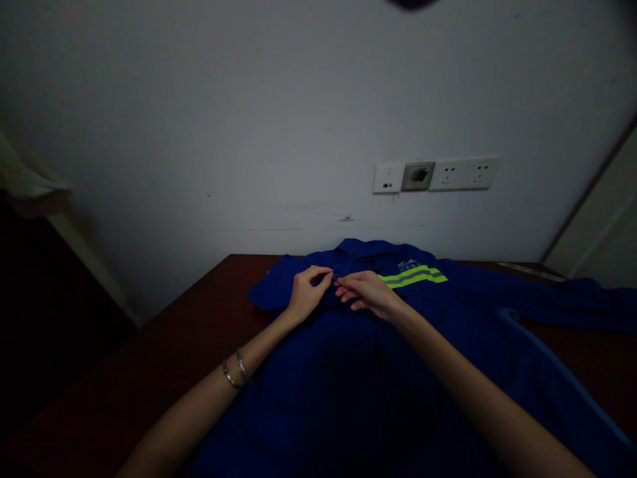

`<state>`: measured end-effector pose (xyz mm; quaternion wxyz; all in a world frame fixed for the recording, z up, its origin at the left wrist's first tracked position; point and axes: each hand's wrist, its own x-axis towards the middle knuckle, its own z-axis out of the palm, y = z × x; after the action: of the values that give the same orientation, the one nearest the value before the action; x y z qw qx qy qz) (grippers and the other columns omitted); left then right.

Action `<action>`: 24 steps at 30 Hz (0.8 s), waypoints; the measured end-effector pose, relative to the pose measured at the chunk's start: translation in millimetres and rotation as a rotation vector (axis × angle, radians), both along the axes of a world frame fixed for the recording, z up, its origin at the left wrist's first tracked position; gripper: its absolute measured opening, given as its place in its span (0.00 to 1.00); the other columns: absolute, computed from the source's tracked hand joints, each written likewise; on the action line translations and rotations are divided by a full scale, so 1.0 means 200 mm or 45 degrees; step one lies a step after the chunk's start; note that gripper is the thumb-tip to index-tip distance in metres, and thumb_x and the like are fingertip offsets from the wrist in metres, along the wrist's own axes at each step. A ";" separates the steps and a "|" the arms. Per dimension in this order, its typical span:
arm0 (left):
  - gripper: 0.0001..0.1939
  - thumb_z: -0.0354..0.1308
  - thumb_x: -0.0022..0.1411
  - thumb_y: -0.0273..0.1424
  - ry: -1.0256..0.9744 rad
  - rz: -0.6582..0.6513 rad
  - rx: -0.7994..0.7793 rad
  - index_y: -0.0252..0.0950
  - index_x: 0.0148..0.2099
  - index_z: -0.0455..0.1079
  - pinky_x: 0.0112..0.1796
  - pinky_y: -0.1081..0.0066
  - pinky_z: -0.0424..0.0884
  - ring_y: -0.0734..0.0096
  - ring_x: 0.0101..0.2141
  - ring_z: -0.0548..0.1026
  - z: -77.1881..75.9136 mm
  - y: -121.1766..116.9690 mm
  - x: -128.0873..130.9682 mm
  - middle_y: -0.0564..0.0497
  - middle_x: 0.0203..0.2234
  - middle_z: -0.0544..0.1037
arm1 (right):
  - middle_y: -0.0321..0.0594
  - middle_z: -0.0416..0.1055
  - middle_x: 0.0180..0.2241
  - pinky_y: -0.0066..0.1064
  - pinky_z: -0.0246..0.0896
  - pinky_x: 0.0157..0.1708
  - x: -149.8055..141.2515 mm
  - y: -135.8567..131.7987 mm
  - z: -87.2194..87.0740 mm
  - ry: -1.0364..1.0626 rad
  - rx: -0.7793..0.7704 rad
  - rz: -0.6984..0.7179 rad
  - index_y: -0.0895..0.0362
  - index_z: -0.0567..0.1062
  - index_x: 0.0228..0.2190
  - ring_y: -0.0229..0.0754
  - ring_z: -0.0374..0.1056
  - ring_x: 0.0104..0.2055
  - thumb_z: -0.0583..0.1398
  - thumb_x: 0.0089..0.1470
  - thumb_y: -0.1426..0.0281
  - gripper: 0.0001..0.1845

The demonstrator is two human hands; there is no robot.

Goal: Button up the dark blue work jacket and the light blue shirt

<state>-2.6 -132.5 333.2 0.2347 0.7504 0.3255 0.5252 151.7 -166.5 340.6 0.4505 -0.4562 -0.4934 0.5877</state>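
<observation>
A blue work jacket (398, 358) with a yellow-green and grey reflective strip (415, 276) lies spread out, its collar toward the wall. My left hand (307, 292) pinches the cloth at the upper front, thumb and forefinger together. Close beside it, my right hand (365, 291) also pinches at the front edge, its thumb and forefinger meeting while the other fingers hang loosely bent. The fingertips of both hands almost touch. Whatever small part lies between them is too dark to make out.
Beneath the jacket is a dark red-brown table (164, 352), pushed against a pale wall (279, 119). Several sockets and switches (462, 174) sit on the wall behind. One sleeve (537, 295) stretches to the right. A pale cloth (30, 179) hangs at the far left.
</observation>
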 end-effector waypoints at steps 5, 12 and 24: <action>0.08 0.59 0.50 0.34 -0.135 -0.043 -0.276 0.36 0.32 0.75 0.39 0.71 0.66 0.66 0.34 0.72 0.01 0.03 0.00 0.49 0.30 0.77 | 0.40 0.71 0.24 0.18 0.61 0.14 -0.01 0.00 -0.01 -0.053 0.145 -0.031 0.62 0.72 0.27 0.31 0.66 0.21 0.58 0.49 0.69 0.07; 0.08 0.61 0.46 0.31 -0.249 -0.074 -0.425 0.34 0.31 0.74 0.38 0.72 0.65 0.68 0.33 0.72 0.02 0.05 0.00 0.50 0.29 0.77 | 0.36 0.67 0.20 0.20 0.61 0.11 -0.02 0.00 -0.03 -0.363 0.486 -0.047 0.60 0.68 0.26 0.33 0.66 0.19 0.56 0.50 0.65 0.10; 0.09 0.62 0.44 0.30 -0.282 -0.107 -0.440 0.34 0.30 0.72 0.32 0.75 0.64 0.72 0.30 0.70 0.11 0.03 -0.08 0.51 0.26 0.74 | 0.37 0.68 0.20 0.22 0.61 0.15 0.15 -0.05 0.09 -0.649 0.611 -0.110 0.59 0.70 0.25 0.35 0.66 0.20 0.54 0.50 0.59 0.16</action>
<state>-19.1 -125.9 354.4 0.4159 0.6496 0.3514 0.5307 180.7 -175.6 358.9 0.4317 -0.4898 -0.6943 0.3027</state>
